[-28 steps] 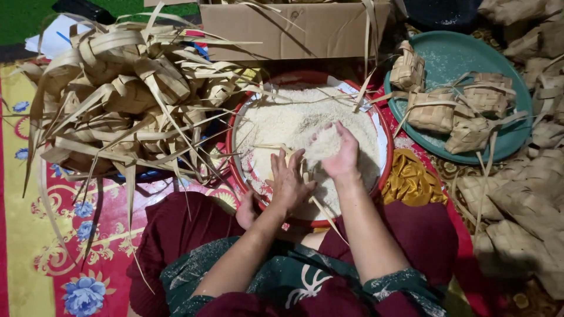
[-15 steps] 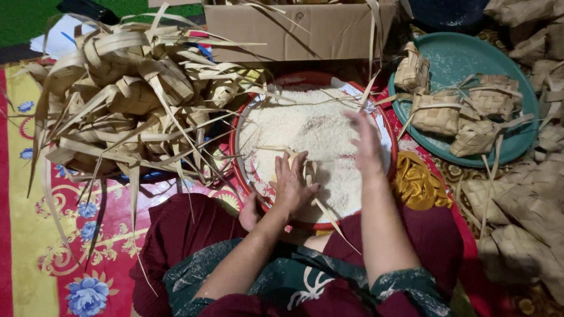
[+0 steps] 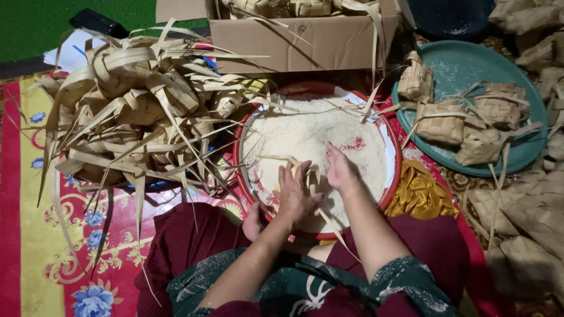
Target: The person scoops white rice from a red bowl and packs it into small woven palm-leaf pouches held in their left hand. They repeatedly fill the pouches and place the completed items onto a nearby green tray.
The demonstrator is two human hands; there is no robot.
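The left hand (image 3: 295, 194) grips a woven palm-leaf pouch (image 3: 302, 176) at the near edge of the red basin (image 3: 392, 147) of raw rice (image 3: 311, 135) — fingers curled around it, leaf strips trailing out. The right hand (image 3: 341, 170) rests just beside it on the rice, fingers together and cupped; whether it holds grains I cannot tell. Empty pouches (image 3: 135, 111) pile by the basin's left edge — filled ones (image 3: 464, 120) lie on a teal tray (image 3: 470, 64) to its right.

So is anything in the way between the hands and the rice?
Nothing visible. The right hand rests straight on the rice in the red bowl. The left hand is over the rice too, holding a woven leaf pouch with loose strips.
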